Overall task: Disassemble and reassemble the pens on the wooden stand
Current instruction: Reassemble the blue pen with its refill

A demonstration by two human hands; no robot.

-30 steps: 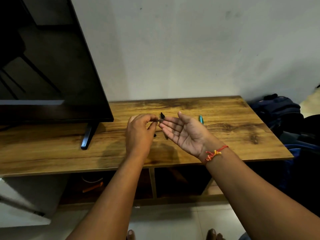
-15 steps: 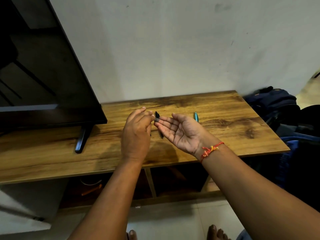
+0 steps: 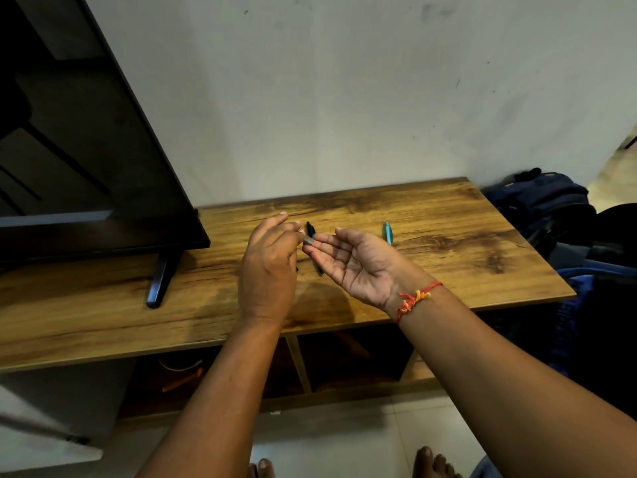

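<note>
Over the middle of the brown wooden stand (image 3: pixel 448 270), the left hand (image 3: pixel 269 267) pinched a small grey pen piece (image 3: pixel 309 240) that touched the straight fingertips of the empty right hand (image 3: pixel 358 267) — a slim black pen (image 3: pixel 311 231) lay just behind, front-to-back; a teal pen (image 3: pixel 387 232) lay farther right.

The long honey-brown wooden stand (image 3: pixel 448 270) has grain streaked darker brown (almost black in patches). The slim black plastic pen (image 3: pixel 311 230) and slim teal plastic pen (image 3: pixel 387 232) are plain. The small pen piece (image 3: pixel 309 240) is grey, the thin thread wristband (image 3: pixel 413 298) red and yellow.
</note>
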